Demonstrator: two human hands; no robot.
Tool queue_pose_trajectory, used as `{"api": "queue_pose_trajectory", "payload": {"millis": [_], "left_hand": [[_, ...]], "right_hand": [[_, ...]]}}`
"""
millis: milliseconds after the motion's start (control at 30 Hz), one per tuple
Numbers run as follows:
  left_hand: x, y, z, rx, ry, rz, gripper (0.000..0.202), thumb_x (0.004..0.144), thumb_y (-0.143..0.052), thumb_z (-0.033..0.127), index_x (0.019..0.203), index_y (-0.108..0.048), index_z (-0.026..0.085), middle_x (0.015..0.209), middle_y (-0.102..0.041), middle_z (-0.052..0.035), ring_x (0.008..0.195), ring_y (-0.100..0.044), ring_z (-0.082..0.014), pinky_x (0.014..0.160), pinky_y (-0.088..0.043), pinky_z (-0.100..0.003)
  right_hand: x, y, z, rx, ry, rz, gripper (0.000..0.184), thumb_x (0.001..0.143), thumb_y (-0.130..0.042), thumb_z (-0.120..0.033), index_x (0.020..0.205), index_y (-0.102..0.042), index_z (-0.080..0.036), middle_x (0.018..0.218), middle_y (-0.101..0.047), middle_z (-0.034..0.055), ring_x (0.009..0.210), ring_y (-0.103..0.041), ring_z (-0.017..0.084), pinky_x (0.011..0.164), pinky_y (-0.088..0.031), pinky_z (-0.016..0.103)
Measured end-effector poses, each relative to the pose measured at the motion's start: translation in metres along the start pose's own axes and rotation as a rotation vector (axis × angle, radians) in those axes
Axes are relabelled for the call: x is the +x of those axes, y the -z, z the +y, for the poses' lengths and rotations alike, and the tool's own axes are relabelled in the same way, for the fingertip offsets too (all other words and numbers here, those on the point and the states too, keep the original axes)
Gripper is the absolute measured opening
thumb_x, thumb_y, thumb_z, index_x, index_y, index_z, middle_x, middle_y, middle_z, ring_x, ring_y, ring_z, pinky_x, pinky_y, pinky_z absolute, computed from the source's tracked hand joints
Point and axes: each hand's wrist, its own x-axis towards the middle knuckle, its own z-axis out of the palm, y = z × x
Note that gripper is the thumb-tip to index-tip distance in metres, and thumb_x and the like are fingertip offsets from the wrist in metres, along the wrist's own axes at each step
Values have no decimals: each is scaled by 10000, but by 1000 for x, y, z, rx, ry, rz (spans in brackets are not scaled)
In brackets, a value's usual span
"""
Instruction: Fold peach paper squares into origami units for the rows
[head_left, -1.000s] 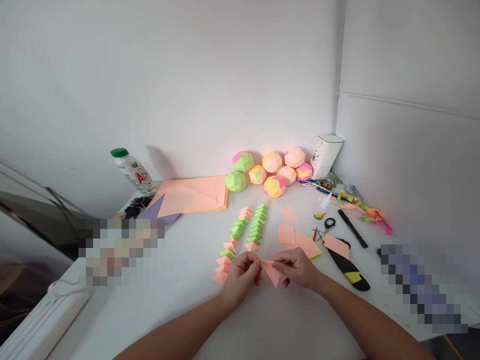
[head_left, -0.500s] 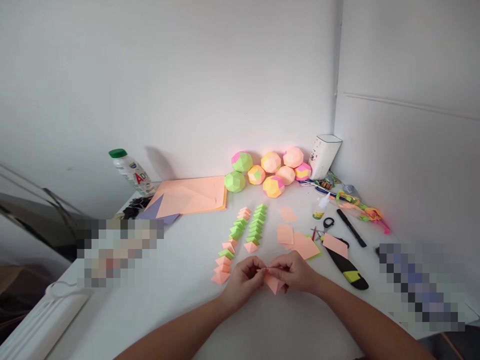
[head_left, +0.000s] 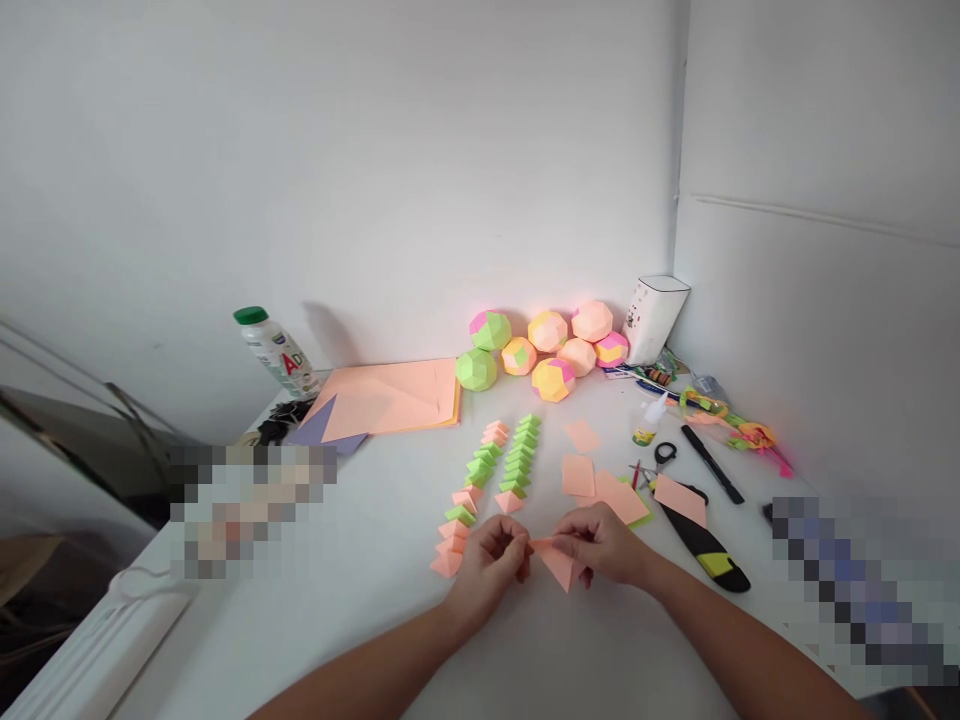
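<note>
Both my hands meet low over the white table [head_left: 360,600], pinching one small folded piece of salmon-pink paper [head_left: 559,565] between them. My left hand [head_left: 491,565] grips its left tip with curled fingers. My right hand [head_left: 604,545] holds the upper right edge, and the paper's pointed corner hangs down between the hands. Just beyond my left hand run two rows of small folded paper units [head_left: 495,465], green and pink, set one behind another.
Loose pink paper squares [head_left: 600,490] lie right of the rows, beside a black-and-yellow cutter [head_left: 709,555], scissors [head_left: 660,455], a pen [head_left: 712,462] and a glue bottle [head_left: 649,420]. Several paper balls [head_left: 551,350], large paper sheets [head_left: 390,395], a plastic bottle [head_left: 274,350] and a white box [head_left: 652,318] stand by the wall.
My hands stay together on the pink piece, with small finger shifts along its fold. The view has drifted slightly, so everything sits a little lower and to the right.
</note>
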Motion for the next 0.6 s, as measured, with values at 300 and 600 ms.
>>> {"api": "queue_pose_trajectory", "payload": {"millis": [300, 600], "left_hand": [[1, -1, -5, 186, -25, -112, 229, 772, -602, 366, 688, -548, 161, 562, -517, 20, 514, -432, -97, 498, -333, -212], [-1, -3, -1, 270, -32, -85, 160, 720, -593, 252, 626, -491, 172, 561, -468, 35, 514, -401, -93, 489, -297, -207]], "right_hand": [[-2, -15, -2, -95, 79, 78, 140, 787, -583, -289, 788, -630, -158, 517, -558, -35, 459, -577, 110, 438, -417, 184], [0, -15, 0, -166, 69, 121, 61, 660, -538, -132, 612, -528, -169, 487, -475, -54, 439, -428, 80, 410, -305, 179]]}}
